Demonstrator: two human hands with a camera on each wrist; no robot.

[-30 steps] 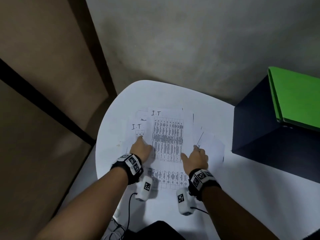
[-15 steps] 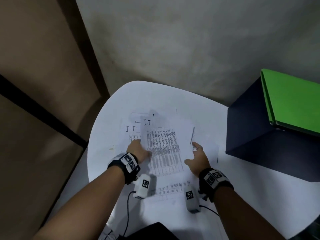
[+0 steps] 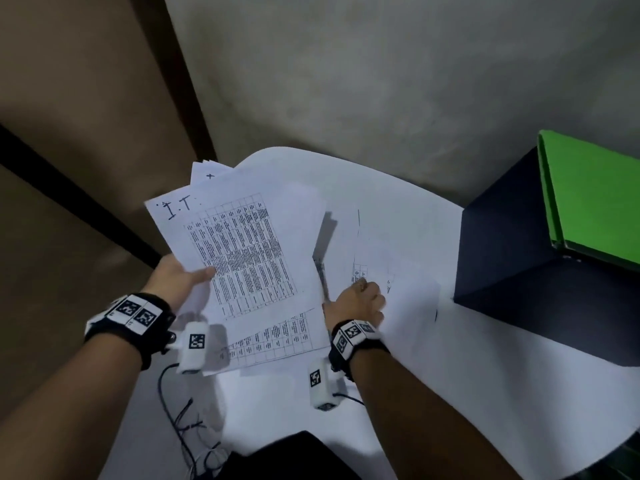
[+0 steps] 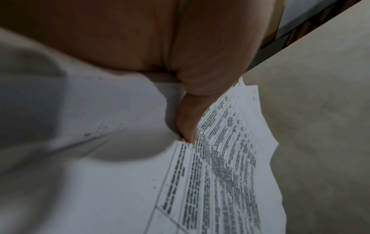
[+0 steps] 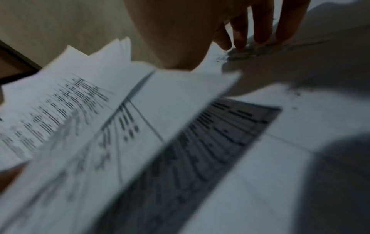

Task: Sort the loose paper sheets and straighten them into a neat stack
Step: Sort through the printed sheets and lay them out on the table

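Observation:
Several printed sheets (image 3: 249,244) with tables, the top one marked "I.T", are lifted and tilted over the left part of the white table (image 3: 398,403). My left hand (image 3: 204,275) grips their left edge, thumb (image 4: 188,126) on top and fingers hidden underneath. More loose sheets (image 3: 388,251) lie flat on the right, overlapping. My right hand (image 3: 362,294) rests on them, its fingertips (image 5: 260,38) touching the paper. Another printed sheet (image 3: 277,337) lies on the table near me, partly under the lifted bunch.
A dark box (image 3: 536,271) with a green folder (image 3: 595,195) on top stands at the table's right, close to the flat sheets. Cables (image 3: 187,420) hang off the near left edge. A wall runs behind the table's rounded far edge.
My left hand has gathered a bunch of sheets and raised them off the table, tilting them leftward. My right hand has shifted right onto the sheets left lying there.

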